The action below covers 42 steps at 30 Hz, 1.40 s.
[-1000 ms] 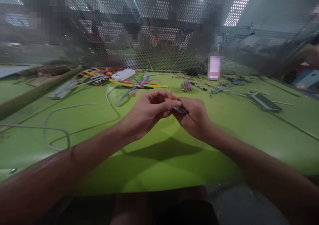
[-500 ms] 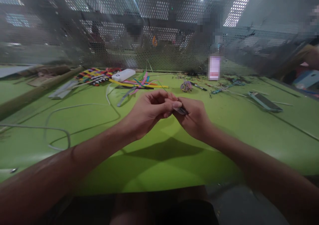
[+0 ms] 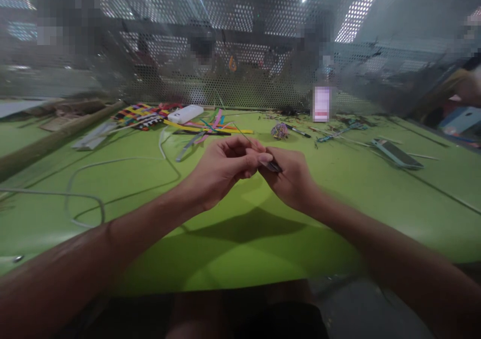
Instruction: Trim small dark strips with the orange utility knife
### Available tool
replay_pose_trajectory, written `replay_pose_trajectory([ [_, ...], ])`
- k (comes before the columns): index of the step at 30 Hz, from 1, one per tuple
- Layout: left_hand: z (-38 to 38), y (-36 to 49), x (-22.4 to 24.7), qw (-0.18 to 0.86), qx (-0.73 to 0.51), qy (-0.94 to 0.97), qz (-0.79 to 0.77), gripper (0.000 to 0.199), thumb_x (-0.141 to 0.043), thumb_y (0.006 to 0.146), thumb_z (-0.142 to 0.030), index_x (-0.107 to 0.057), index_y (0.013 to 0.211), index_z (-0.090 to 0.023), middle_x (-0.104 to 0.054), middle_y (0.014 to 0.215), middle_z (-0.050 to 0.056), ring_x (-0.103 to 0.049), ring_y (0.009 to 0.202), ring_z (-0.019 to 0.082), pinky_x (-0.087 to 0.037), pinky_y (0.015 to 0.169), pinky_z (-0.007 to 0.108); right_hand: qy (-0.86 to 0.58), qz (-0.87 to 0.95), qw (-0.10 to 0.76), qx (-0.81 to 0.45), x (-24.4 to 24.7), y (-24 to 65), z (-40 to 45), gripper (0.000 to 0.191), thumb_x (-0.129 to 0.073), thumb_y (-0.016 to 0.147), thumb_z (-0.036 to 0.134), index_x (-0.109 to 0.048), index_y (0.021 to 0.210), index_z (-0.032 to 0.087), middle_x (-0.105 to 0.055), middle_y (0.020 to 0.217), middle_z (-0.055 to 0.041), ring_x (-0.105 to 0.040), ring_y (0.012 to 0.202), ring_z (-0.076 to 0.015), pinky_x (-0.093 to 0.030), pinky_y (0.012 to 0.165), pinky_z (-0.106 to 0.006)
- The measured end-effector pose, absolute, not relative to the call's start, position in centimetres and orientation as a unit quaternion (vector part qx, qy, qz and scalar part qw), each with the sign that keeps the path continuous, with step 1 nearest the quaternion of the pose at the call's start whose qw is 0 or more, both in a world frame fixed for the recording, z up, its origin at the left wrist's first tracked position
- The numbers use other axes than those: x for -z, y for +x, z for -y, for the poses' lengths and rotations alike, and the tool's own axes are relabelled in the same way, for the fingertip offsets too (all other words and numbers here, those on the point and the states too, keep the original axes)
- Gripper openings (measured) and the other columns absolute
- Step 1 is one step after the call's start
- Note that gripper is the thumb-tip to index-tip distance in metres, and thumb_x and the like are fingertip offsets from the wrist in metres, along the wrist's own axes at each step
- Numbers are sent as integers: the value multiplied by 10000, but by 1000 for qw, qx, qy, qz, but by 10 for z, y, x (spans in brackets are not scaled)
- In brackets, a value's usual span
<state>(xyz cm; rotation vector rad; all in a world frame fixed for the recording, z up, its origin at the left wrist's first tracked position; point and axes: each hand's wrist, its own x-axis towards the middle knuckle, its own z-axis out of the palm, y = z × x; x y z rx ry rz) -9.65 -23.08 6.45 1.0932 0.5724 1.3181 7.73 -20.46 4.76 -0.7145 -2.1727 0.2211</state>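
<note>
Both hands meet above the middle of the green tabletop [image 3: 248, 259]. My left hand [image 3: 221, 171] is closed in a pinch, thumb against the fingers, with a thin strand [image 3: 240, 131] rising from the fingertips toward the upper left. My right hand [image 3: 291, 176] is wrapped round a small dark, flat-looking tool [image 3: 274, 166]; its kind is hidden by the fingers. The left thumb tip lies close against this tool, and whether it presses on it I cannot tell.
Behind my hands lie coloured strips [image 3: 212, 127], a white power bank [image 3: 186, 113], a woven colourful piece [image 3: 146, 114], a small tangled ball [image 3: 280, 130] and a pen [image 3: 298, 130]. A phone [image 3: 398, 153] is at right, a white cable [image 3: 101, 163] at left. Perforated metal [image 3: 240, 86] stands behind.
The strand's free end leans a little more to the left. My hands keep almost the same hold, and the whole view has shifted slightly.
</note>
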Motion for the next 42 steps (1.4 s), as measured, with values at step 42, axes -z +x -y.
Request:
replay_pose_trajectory([
  [42, 233, -101, -65, 623, -578, 458, -260, 297, -986, 598, -191, -721, 733, -179, -639, 622, -31, -498, 519, 50, -391, 483, 180, -273, 858, 423, -101, -48, 73, 205, 314, -530, 965, 195, -401, 680, 210, -422, 618, 43, -342, 571, -96, -248, 578, -274],
])
